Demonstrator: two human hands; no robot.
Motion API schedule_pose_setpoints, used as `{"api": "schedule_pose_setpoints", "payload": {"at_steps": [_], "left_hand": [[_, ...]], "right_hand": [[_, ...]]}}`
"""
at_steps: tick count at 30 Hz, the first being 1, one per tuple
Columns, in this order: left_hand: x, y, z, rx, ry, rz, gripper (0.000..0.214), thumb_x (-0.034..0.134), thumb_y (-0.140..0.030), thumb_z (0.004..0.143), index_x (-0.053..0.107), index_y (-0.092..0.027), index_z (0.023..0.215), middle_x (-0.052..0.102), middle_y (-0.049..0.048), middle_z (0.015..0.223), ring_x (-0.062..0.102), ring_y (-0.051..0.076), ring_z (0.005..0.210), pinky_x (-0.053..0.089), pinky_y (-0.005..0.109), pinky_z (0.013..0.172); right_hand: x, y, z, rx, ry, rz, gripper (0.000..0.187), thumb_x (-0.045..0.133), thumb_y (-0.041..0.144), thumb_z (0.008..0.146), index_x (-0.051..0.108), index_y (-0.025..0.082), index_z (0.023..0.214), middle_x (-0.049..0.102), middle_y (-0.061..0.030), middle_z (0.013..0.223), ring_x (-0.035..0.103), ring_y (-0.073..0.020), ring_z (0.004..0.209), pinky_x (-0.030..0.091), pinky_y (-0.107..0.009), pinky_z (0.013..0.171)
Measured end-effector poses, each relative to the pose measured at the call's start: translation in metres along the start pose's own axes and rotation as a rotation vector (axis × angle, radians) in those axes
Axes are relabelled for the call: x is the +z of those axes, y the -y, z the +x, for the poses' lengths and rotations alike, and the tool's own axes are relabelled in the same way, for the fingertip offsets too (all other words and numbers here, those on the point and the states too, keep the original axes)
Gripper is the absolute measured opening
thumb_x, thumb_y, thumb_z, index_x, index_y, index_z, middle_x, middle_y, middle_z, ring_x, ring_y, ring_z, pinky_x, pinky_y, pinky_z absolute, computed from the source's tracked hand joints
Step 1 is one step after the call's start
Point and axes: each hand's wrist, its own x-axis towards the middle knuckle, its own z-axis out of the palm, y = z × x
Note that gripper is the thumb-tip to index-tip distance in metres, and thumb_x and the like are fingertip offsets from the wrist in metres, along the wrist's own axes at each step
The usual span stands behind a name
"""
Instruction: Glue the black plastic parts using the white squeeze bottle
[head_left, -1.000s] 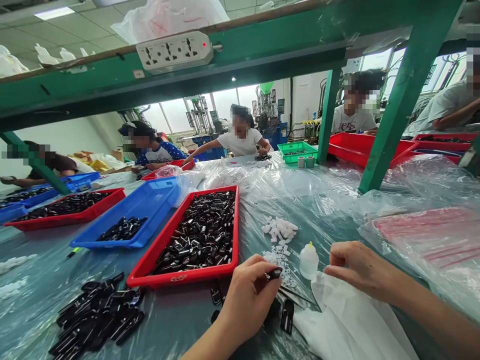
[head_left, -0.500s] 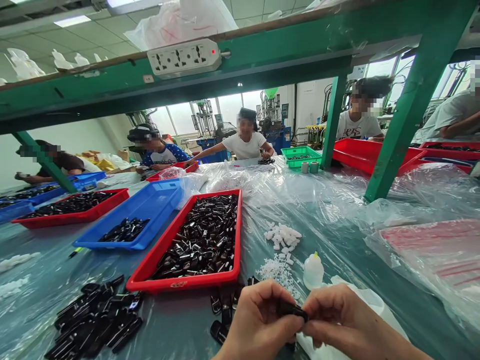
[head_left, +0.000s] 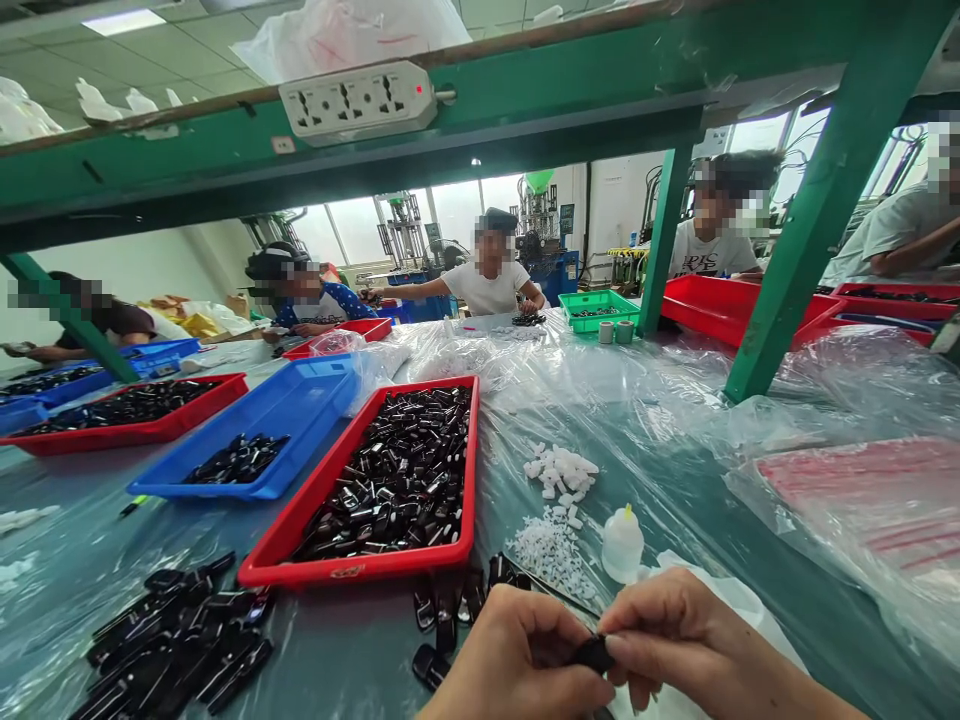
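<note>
My left hand (head_left: 517, 655) and my right hand (head_left: 694, 640) meet at the lower middle, fingertips pinched together. Between them is a small glossy black plastic part (head_left: 592, 655), mostly covered by fingers. A thin dark rod (head_left: 559, 590) shows just above the fingers; I cannot tell whether a hand holds it. Several black parts (head_left: 431, 665) lie left of my left hand. Beyond the hands are a heap of tiny white pieces (head_left: 551, 552), larger white pieces (head_left: 561, 470) and a small white bottle with a yellow tip (head_left: 622, 545).
A red tray (head_left: 471, 480) full of black parts stands ahead, a blue tray (head_left: 319, 395) beside it. Loose black parts (head_left: 172, 640) are piled at lower left. A green post (head_left: 795, 220) and a shelf beam (head_left: 562, 90) frame the table. Co-workers (head_left: 491, 285) sit opposite.
The black part has turned between my fingers and is more hidden. The thin dark rod now shows above my hands. The view has shifted slightly; a co-worker's outstretched arm has lifted off a red tray.
</note>
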Motion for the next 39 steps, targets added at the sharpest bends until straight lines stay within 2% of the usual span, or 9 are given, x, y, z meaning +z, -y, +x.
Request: {"api": "schedule_pose_setpoints", "payload": {"at_steps": [4,11,20,25,29,31,33,36,39], "left_hand": [[-0.002,0.000,0.000,-0.064,0.052,-0.235,0.013,0.074,-0.015,0.053,0.065,-0.010,0.061,0.060,-0.0002,0.050,0.052,0.007,0.041,0.037,0.016,0.041],[-0.005,-0.007,0.001,0.009,-0.071,-0.228,0.025,0.077,-0.029,0.061,0.062,-0.009,0.067,0.061,0.0014,0.051,0.058,0.010,0.041,0.042,0.016,0.039],[-0.005,-0.010,-0.001,0.025,-0.083,-0.232,0.031,0.077,-0.032,0.063,0.062,-0.008,0.074,0.067,0.0065,0.065,0.060,0.010,0.046,0.044,0.017,0.043],[-0.008,-0.006,-0.001,0.015,-0.097,-0.234,0.032,0.076,-0.033,0.064,0.062,-0.008,0.077,0.068,0.0075,0.066,0.060,0.010,0.046,0.044,0.017,0.043],[-0.009,-0.007,-0.002,0.009,-0.128,-0.252,0.032,0.075,-0.034,0.065,0.061,-0.008,0.078,0.069,0.0081,0.067,0.061,0.010,0.047,0.045,0.017,0.044],[-0.009,-0.008,-0.002,-0.001,-0.132,-0.260,0.032,0.075,-0.034,0.065,0.061,-0.008,0.079,0.070,0.0086,0.069,0.062,0.010,0.048,0.046,0.017,0.046],[-0.009,-0.008,-0.002,-0.014,-0.127,-0.282,0.033,0.076,-0.034,0.064,0.061,-0.009,0.080,0.070,0.0087,0.070,0.063,0.011,0.049,0.046,0.017,0.046],[-0.008,-0.003,0.000,-0.028,-0.092,-0.320,0.036,0.077,-0.034,0.062,0.061,-0.009,0.083,0.070,0.0087,0.071,0.063,0.011,0.049,0.047,0.017,0.046],[-0.007,0.002,0.002,-0.035,-0.024,-0.345,0.034,0.078,-0.031,0.060,0.063,-0.009,0.080,0.070,0.0084,0.071,0.064,0.012,0.050,0.048,0.016,0.045]], "right_hand": [[-0.004,0.001,0.002,0.017,0.005,-0.040,0.042,0.045,0.051,0.077,0.063,0.013,0.075,0.062,-0.0059,0.063,0.054,-0.0129,0.052,0.044,-0.025,0.053],[-0.010,-0.007,0.001,-0.058,-0.176,-0.560,0.034,0.041,0.026,0.082,0.040,0.019,0.049,0.045,-0.0001,0.053,0.039,-0.0127,0.054,0.027,-0.028,0.056],[-0.004,-0.027,0.006,-0.023,-0.112,-0.873,0.030,0.035,0.012,0.083,0.055,0.018,0.061,0.059,-0.0050,0.069,0.053,-0.0148,0.060,0.030,-0.027,0.057],[-0.009,-0.020,0.002,0.032,-0.145,-0.925,0.030,0.037,0.015,0.083,0.054,0.019,0.058,0.061,-0.0052,0.068,0.055,-0.0168,0.061,0.030,-0.028,0.056],[-0.028,-0.013,-0.005,0.117,-0.267,-0.910,0.038,0.043,0.036,0.083,0.047,0.020,0.050,0.056,-0.0046,0.052,0.052,-0.0196,0.052,0.028,-0.030,0.051],[-0.038,-0.013,-0.006,0.131,-0.362,-0.866,0.034,0.048,0.046,0.081,0.054,0.020,0.059,0.058,-0.0059,0.058,0.055,-0.0229,0.056,0.033,-0.032,0.052],[-0.044,-0.016,-0.003,0.089,-0.432,-0.787,0.034,0.054,0.048,0.077,0.061,0.016,0.089,0.065,-0.0105,0.084,0.060,-0.0281,0.078,0.042,-0.037,0.065],[-0.042,-0.025,0.007,-0.021,-0.439,-0.632,0.065,0.063,0.045,0.072,0.044,0.015,0.127,0.057,-0.0127,0.120,0.055,-0.0281,0.106,0.044,-0.039,0.085],[-0.033,-0.034,0.020,-0.108,-0.395,-0.504,0.055,0.062,0.038,0.074,0.050,0.015,0.123,0.064,-0.0080,0.108,0.062,-0.0232,0.093,0.049,-0.033,0.079]]}}
